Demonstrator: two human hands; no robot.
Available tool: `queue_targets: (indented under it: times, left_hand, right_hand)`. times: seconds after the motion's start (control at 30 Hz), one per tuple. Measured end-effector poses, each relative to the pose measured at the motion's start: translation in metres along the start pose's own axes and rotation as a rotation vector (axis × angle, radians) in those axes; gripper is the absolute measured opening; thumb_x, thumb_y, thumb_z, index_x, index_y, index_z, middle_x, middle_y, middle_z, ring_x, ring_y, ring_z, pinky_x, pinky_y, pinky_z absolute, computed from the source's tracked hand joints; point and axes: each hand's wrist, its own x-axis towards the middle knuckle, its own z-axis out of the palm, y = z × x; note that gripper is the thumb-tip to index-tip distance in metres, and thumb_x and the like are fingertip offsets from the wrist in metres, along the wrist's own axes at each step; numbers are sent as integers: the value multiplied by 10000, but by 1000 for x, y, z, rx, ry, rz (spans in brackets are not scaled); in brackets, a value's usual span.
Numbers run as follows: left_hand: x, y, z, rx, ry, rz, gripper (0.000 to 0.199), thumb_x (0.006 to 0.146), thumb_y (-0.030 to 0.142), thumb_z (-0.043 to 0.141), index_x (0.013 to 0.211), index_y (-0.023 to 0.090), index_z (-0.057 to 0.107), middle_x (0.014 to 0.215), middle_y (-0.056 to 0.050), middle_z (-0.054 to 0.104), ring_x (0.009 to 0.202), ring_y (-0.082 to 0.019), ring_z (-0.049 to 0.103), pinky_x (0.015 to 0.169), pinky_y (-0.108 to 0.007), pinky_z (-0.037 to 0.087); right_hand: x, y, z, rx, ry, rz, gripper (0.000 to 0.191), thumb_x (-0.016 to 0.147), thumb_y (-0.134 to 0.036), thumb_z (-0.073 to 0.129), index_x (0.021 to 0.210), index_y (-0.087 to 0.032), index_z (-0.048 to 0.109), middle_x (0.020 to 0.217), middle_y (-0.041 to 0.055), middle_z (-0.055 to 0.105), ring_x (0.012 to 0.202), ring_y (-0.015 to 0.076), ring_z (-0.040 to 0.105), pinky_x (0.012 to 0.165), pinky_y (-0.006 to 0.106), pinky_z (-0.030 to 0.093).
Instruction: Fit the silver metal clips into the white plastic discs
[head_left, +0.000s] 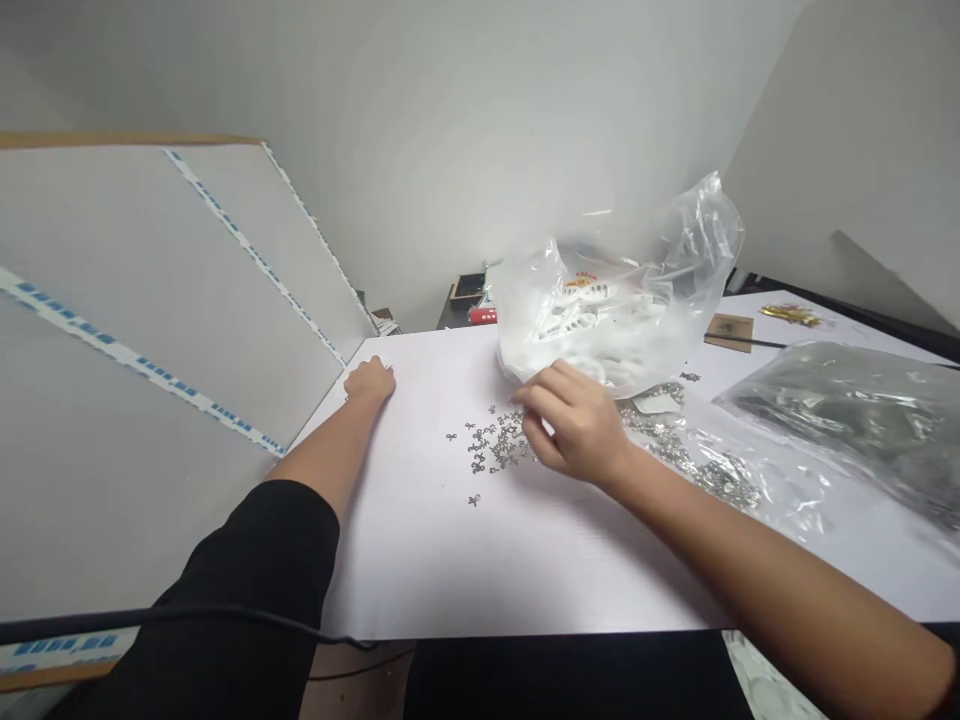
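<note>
My left hand (369,380) rests at the far left of the white table (420,560), near the foot of the upright panel. Its fingers are curled closed, and whatever may be inside them is hidden. Over the table's middle, my right hand (574,420) is bent with thumb and fingertips drawn together; I cannot make out anything between them. Just left of and below it lie loose small silvery metal pieces (499,445), one of them apart toward the front. A clear plastic bag of white parts (600,320) stands right behind my right hand.
A large white panel (150,330) with blue-printed tape strips stands along the left. To the right lie an opened clear bag of silvery pieces (727,475) and a bigger plastic bag (862,410). Farther back are a brown card (729,332) and gold-coloured pieces (791,314).
</note>
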Motion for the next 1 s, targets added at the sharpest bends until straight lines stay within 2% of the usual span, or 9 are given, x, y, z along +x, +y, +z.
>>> queue_targets:
  times: [0.13, 0.23, 0.37, 0.5, 0.6, 0.7, 0.77, 0.87, 1.0]
  left_hand:
    - [10, 7, 9, 20, 36, -1, 411, 1002, 339, 451, 1332, 140, 595, 1364, -226, 585, 1219, -357, 594, 901, -427, 461]
    - [-8, 11, 8, 26, 122, 106, 393, 1022, 317, 426, 1320, 124, 594, 1374, -218, 568, 1190, -362, 597, 917, -444, 457]
    - [-73, 24, -7, -128, 253, 408, 325, 1026, 365, 477, 1246, 188, 636, 1273, -114, 626, 1088, -289, 619, 894, -389, 443]
    - [-159, 42, -18, -255, 237, 762, 283, 998, 317, 526, 1204, 224, 697, 1156, -85, 649, 954, -224, 628, 773, -316, 413]
    - [-204, 56, -17, -325, 180, 943, 277, 959, 266, 555, 1162, 245, 742, 1059, -79, 651, 853, -199, 611, 699, -295, 375]
    - [-216, 65, -15, -473, 136, 1090, 282, 930, 231, 571, 1136, 236, 763, 994, -69, 654, 805, -175, 599, 677, -286, 371]
    - [-211, 69, -15, -626, 164, 1091, 288, 949, 228, 543, 1132, 221, 765, 981, -71, 656, 829, -172, 604, 745, -280, 413]
    - [-199, 75, -12, -716, 266, 843, 323, 999, 235, 463, 1135, 200, 754, 1033, -94, 667, 911, -198, 618, 811, -296, 434]
    - [-183, 90, -6, -386, 32, 595, 267, 933, 284, 590, 1134, 250, 762, 1221, -111, 675, 1075, -295, 633, 850, -356, 444]
  right_hand:
    - [-39, -8, 29, 196, -85, 127, 211, 911, -112, 452, 910, -167, 655, 745, 46, 640, 676, 158, 548, 594, 294, 412]
    - [-54, -4, 38, 411, -177, 423, 249, 935, -186, 468, 1080, -156, 668, 744, 26, 660, 620, 135, 556, 601, 279, 432]
    - [-57, 0, 39, 621, -222, 738, 439, 939, -258, 494, 1357, -170, 599, 769, 25, 674, 580, 135, 539, 602, 291, 455]
    - [-57, 2, 39, 748, -232, 830, 615, 912, -248, 509, 1526, -233, 481, 1053, 92, 714, 665, 154, 601, 603, 306, 497]
    - [-55, 3, 38, 779, -248, 769, 559, 873, -206, 462, 1420, -229, 578, 1187, 109, 687, 713, 167, 635, 628, 320, 519]
    - [-50, 6, 32, 700, -222, 765, 341, 906, -279, 437, 1106, -163, 687, 944, 89, 705, 642, 181, 615, 626, 331, 497]
    - [-45, 9, 26, 565, -178, 799, 275, 908, -329, 477, 965, -154, 683, 799, 69, 680, 594, 178, 575, 619, 322, 461]
    - [-43, 12, 19, 432, -200, 805, 209, 863, -284, 511, 894, -163, 678, 718, 45, 659, 582, 168, 537, 630, 304, 420]
    - [-60, 13, 17, 365, -216, 737, 276, 822, -208, 474, 959, -164, 710, 731, 44, 669, 631, 179, 547, 662, 301, 405]
